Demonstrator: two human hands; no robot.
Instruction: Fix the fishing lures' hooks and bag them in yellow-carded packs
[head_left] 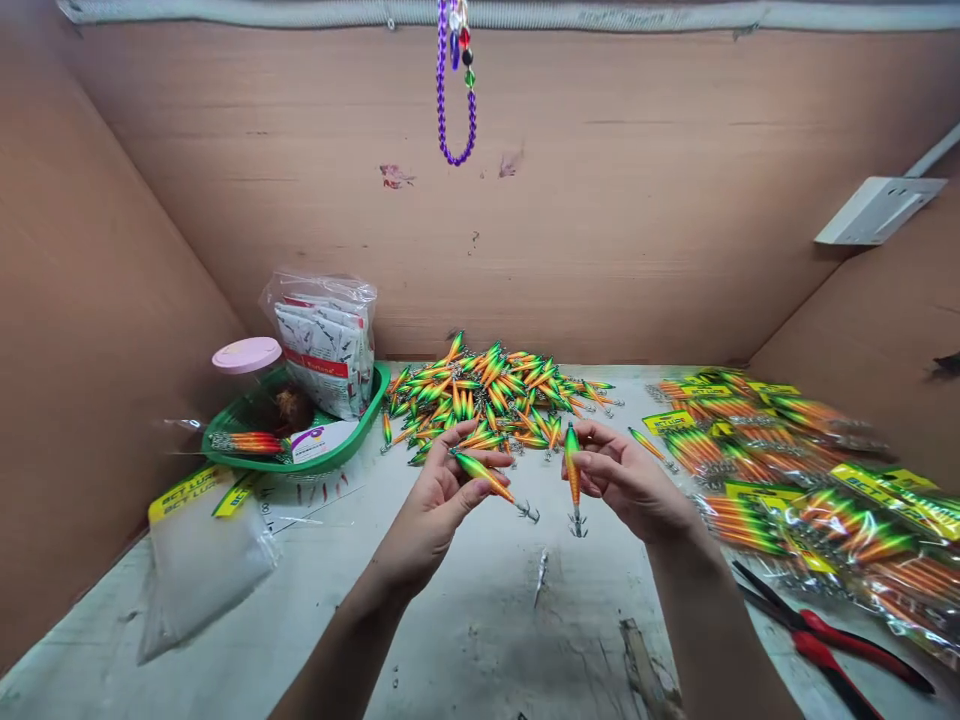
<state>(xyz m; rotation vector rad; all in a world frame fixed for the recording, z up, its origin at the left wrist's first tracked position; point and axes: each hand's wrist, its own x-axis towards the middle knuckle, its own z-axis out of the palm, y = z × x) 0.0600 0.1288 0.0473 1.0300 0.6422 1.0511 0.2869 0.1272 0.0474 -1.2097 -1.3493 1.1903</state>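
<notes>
green at one end and fading through yellow into orange, the two lures we hold are slim and spindle-shaped, each ending in metal hooks on the orange side. our left hand (431, 502) pinches the first lure (484, 472) between thumb and fingers, tilted with its hooks down to the right; our right hand (628, 485) grips the second lure (574, 472), nearly upright, hooks down. both hands are narrow, closed on their lures above the counter (480, 620), before a heap of similar lures (487, 390) too tangled for us to count. near our right hand lies one loose lure (649, 446). we count one green basket (330, 461), one pair of red-handled pliers (814, 622) and one purple bead strand (456, 160) hanging above. bagged lures (697, 450) overlap on the right, so we cannot number them.
</notes>
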